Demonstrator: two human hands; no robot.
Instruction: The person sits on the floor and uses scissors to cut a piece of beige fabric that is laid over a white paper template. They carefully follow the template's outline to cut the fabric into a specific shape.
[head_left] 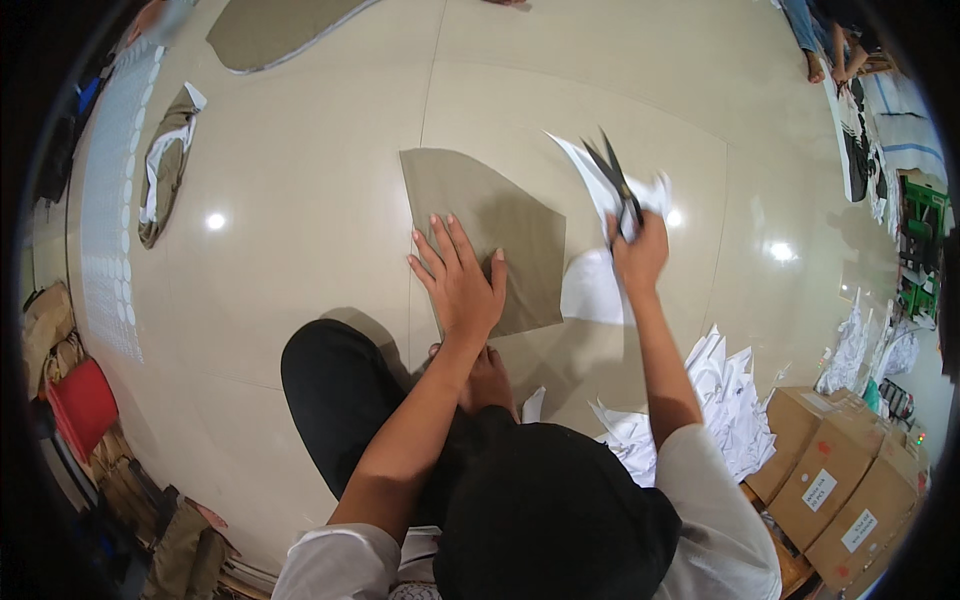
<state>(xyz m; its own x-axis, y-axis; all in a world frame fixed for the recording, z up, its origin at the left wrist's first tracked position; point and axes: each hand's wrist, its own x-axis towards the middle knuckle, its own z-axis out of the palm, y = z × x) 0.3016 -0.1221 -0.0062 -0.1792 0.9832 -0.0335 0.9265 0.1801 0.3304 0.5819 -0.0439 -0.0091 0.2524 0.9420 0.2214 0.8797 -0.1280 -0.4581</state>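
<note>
My left hand (462,285) lies flat with spread fingers on a khaki-brown cloth piece (525,285), which is spread on the floor and has a curved upper edge and straight sides. To its right, my right hand (643,252) is closed round the handles of black scissors (619,178); their blades are parted and point away from me. A white sheet-like piece (592,180) sticks out behind the scissors, slightly blurred; whether my fingers also hold it I cannot tell. Below it, another white part (597,290) lies beside the cloth's right edge.
Crumpled white scraps (728,410) are heaped at my right, by cardboard boxes (830,480). Another khaki piece (280,30) lies far off, and a rolled khaki-and-white bundle (165,170) at the left. My bare foot (488,383) is just below the cloth. Another person's foot (815,68) shows at far right.
</note>
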